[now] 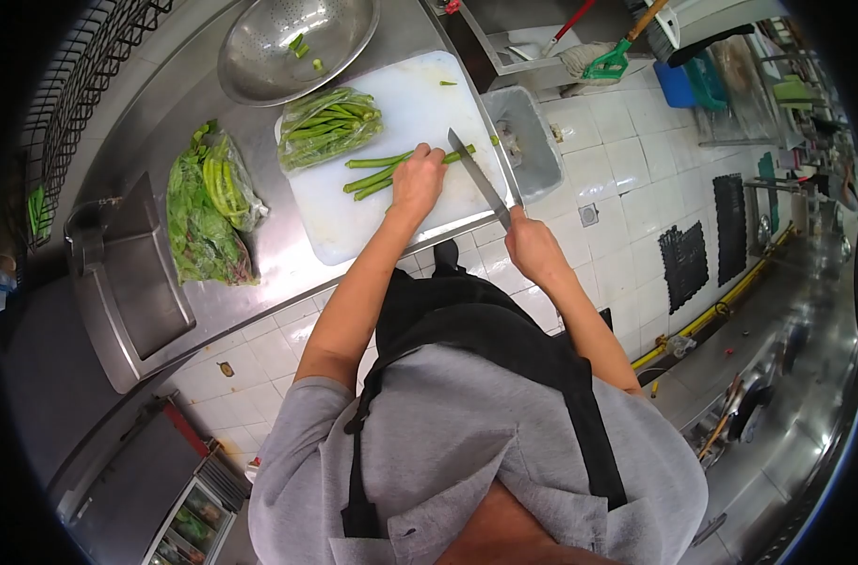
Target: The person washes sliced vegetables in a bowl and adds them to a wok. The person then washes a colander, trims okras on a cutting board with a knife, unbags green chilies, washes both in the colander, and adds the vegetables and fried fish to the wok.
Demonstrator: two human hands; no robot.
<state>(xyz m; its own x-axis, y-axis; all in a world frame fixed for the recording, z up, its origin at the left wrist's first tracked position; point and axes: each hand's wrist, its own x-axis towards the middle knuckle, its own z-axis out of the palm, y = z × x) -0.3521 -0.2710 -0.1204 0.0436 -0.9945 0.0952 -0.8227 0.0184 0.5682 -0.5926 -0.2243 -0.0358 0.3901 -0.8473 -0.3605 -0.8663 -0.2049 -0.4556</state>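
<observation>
On the white cutting board (pixel 321 221), my left hand (pixel 420 177) is closed over a few long green stalks (pixel 372 179) that look like asparagus, pressing them to the board. My right hand (pixel 534 245) grips the handle of a kitchen knife (pixel 478 174). Its blade crosses the stalks just right of my left fingers, and short tips lie beyond it. A plastic bag of more green stalks (pixel 330 129) rests at the board's upper left. Behind it, a steel colander (pixel 255 61) holds several cut green pieces (pixel 299 45).
Left on the steel counter (pixel 283 268) lie leafy greens (pixel 203 226) and a bag of green pods (pixel 226 184). A small steel sink (pixel 142 282) is at the far left. Below the board's right edge stands a grey bin (pixel 537 169); a mop (pixel 594 61) is beyond it.
</observation>
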